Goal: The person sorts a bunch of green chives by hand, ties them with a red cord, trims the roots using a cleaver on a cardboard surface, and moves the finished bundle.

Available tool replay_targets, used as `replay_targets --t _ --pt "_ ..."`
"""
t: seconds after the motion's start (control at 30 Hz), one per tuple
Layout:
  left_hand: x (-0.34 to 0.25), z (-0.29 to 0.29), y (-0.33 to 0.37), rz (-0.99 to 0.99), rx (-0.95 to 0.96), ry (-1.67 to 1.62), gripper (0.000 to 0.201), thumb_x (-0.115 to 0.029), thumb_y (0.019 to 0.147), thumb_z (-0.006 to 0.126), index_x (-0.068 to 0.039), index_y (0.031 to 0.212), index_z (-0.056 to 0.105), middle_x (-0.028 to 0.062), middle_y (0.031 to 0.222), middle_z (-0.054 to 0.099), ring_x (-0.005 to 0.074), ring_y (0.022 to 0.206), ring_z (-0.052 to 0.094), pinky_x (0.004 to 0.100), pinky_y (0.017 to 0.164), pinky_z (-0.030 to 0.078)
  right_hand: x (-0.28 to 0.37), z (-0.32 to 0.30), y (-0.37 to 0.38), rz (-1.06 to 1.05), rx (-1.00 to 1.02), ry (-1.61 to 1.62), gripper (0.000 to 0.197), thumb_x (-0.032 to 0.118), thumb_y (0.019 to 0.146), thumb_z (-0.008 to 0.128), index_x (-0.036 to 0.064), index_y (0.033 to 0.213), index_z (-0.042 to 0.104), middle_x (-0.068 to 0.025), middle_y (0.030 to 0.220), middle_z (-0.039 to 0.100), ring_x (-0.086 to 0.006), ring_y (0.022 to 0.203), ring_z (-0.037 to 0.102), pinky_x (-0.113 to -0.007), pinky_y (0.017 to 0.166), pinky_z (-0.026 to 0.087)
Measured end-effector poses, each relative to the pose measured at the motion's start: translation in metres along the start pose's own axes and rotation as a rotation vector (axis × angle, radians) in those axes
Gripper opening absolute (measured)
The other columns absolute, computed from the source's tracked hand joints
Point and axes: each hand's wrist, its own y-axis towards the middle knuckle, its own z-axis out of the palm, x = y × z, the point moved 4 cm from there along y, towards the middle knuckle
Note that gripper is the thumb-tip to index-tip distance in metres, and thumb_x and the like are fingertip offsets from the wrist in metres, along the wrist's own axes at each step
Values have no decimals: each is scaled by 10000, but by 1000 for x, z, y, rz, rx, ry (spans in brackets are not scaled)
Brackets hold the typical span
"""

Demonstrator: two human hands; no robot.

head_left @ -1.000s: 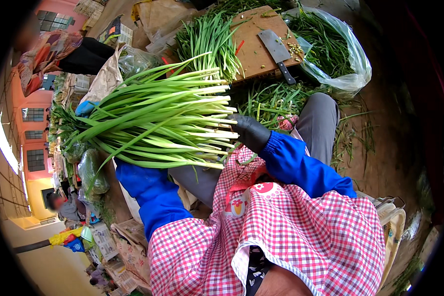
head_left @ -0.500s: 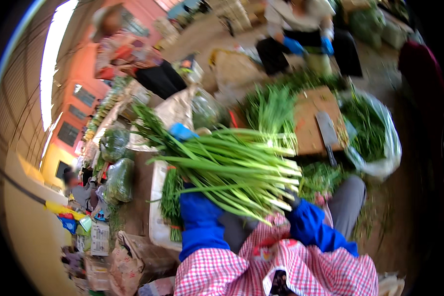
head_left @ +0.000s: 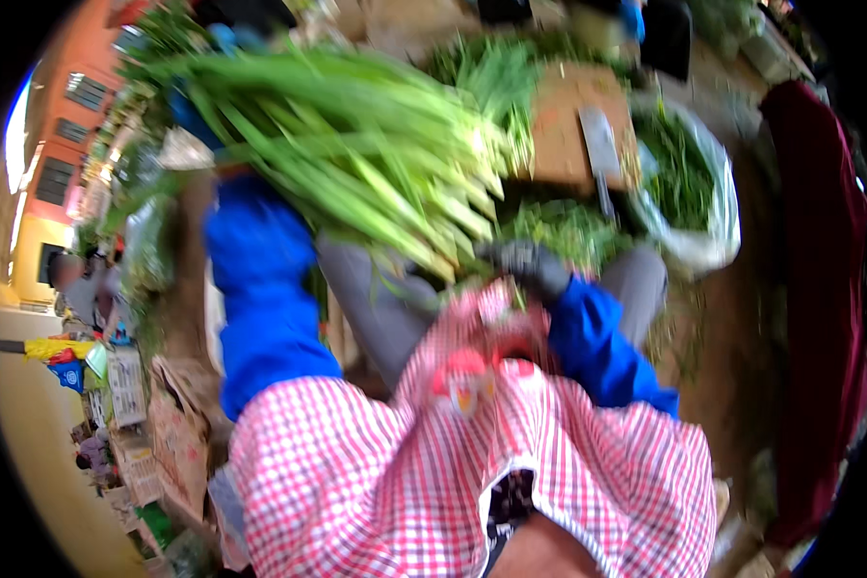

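Observation:
A large bunch of spring onions [head_left: 356, 125] lies slanted in front of me, green leaves to the upper left and pale ends to the right. My left hand [head_left: 193, 114], in a blue glove, is closed round its leafy part; leaves hide much of the hand. My right hand [head_left: 530, 265], in a dark grey glove, is at the pale ends above my lap, its fingertips blurred. Whether it pinches anything I cannot tell. Beyond it a cleaver [head_left: 599, 144] rests on a brown board [head_left: 559, 125]. More spring onions [head_left: 501, 82] lie left of the board.
A clear plastic bag [head_left: 718, 183] of greens stands right of the board. Loose green trimmings [head_left: 568, 231] lie between my right hand and the board. Bagged greens [head_left: 147, 241] line the left side. A dark red cloth-like shape [head_left: 819, 308] stands at the far right.
My view has shifted, so the scene sits higher and further left. My left arm has reached further out with the bunch. My right hand is still by the pale ends.

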Motion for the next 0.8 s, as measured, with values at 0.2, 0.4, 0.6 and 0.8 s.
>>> replay_targets --t 0.2,0.4,0.6,0.8 --pt "-37 3 7 -68 139 182 469 -348 843 479 1 1151 535 124 1120 562 252 1074 497 373 970 384 -29 -61 -68 364 59 -979 358 209 757 678 68 1079 613 -182 1124 575 -331 1012 567 -374 872 457" --pt "-24 -8 12 -92 75 59 529 -365 867 403 47 1185 497 150 1148 559 261 1137 469 379 1007 352 58 -24 -58 -116 -310 -971 525 159 710 712 156 1204 534 -120 980 597 -279 892 596 -368 765 482" --pt "29 33 13 -163 182 -130 556 -376 879 366 67 1190 493 178 1195 537 284 1175 437 396 1033 320 131 27 -1 -563 -489 -1016 372 147 686 717 165 1047 629 -58 658 576 -212 580 571 -322 549 466" --pt "31 1 4 -138 82 -163 494 -363 877 391 16 1158 538 154 1186 541 279 1154 443 391 1030 315 160 59 44 -746 -448 -1203 444 235 647 730 144 1053 577 -61 621 578 -243 542 581 -374 474 443"
